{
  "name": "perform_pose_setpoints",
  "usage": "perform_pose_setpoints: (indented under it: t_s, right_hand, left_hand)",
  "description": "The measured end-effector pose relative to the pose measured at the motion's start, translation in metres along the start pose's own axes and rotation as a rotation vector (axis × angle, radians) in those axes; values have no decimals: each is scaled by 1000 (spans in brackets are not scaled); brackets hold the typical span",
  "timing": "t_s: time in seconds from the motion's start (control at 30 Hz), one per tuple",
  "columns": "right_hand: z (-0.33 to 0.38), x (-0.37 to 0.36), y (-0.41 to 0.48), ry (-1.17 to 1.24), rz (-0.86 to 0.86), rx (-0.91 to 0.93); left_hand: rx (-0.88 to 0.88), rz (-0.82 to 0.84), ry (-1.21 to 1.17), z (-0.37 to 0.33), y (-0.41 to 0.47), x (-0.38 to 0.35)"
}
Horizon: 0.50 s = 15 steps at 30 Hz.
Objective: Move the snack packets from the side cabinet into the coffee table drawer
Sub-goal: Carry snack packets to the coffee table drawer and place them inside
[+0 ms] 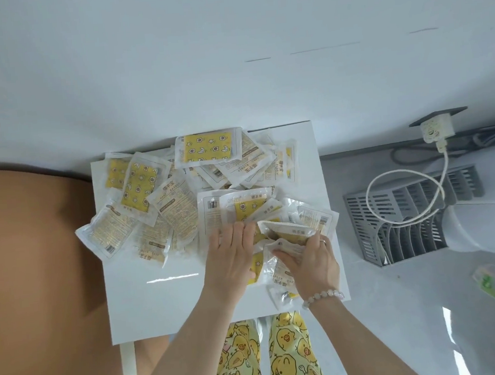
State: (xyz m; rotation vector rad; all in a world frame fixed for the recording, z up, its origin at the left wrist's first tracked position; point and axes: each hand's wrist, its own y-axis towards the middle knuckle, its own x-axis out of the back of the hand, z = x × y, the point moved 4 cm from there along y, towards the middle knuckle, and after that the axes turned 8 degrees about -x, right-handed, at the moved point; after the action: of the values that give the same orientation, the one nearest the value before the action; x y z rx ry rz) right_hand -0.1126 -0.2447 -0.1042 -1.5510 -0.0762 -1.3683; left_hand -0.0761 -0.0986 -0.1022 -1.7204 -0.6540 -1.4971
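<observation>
cabinet (160,297): white top seen from above, pushed against a pale wall. Near-left part is bare and glossy.
packets (207,149): tons of em, all on the cabinet top. Clear wrap w/ yellow star-and-moon print or text side up. Loose overlapping heap across the far half; one at far left hangs over the edge.
bunch (285,231): a few packets gathered btwn both hands at the near-right of the top, stacked unevenly, edges sticking out. More packets lie under and beside it.
L hand (233,250): back facing up, fingers pretty much straight, laid against the bunch's left side and pressing it. Not curled round anything afaict.
R hand (314,262): grasping the bunch, thumb across the front, fingers wrapped over the far side. Ring (322,241) on one finger, pale bead bracelet (323,296) on the wrist.
trousers (289,352): yellow chick print, just below the near edge.
left side: big brown surface (33,263), can't tell what it is.
right side: grey slotted rack (404,204) on the floor w/ a white cable (371,189) looped over it, running up to a plug (436,131). Smth green (489,282) near the right edge, too blurry to ID.
</observation>
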Motion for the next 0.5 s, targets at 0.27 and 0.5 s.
perform_pose_setpoints:
  t_s: [0.27, 0.5]
  right_hand:
    - [-24, 7, -11, 295, -65, -211]
    - [-33, 30, -15, 387, -33, -222]
  left_hand:
    - [-65, -70, 78, -12, -5, 2]
    - [-21, -100, -30, -16, -12, 32]
